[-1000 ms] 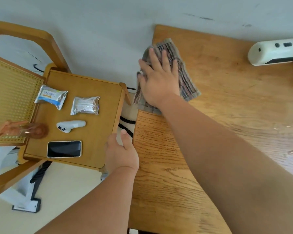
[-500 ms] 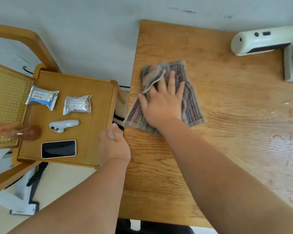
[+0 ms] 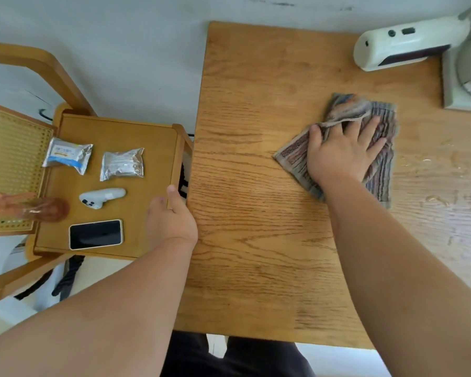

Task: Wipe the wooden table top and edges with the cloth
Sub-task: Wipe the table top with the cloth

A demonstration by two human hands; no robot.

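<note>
Pressing the cloth (image 3: 382,170) flat on the table (image 3: 256,240), right hand (image 3: 340,153) lies spread open; left hand (image 3: 172,216) grips the tray (image 3: 114,129) edge. Firm overlapping strokes rightward should catch the droplets (image 3: 446,200).

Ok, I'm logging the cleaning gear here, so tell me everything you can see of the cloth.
The cloth is a striped woven rag in grey, brown and bluish tones, rumpled and folded over at its far end. It lies on the wooden table, pressed down by the right hand with fingers spread.
</note>
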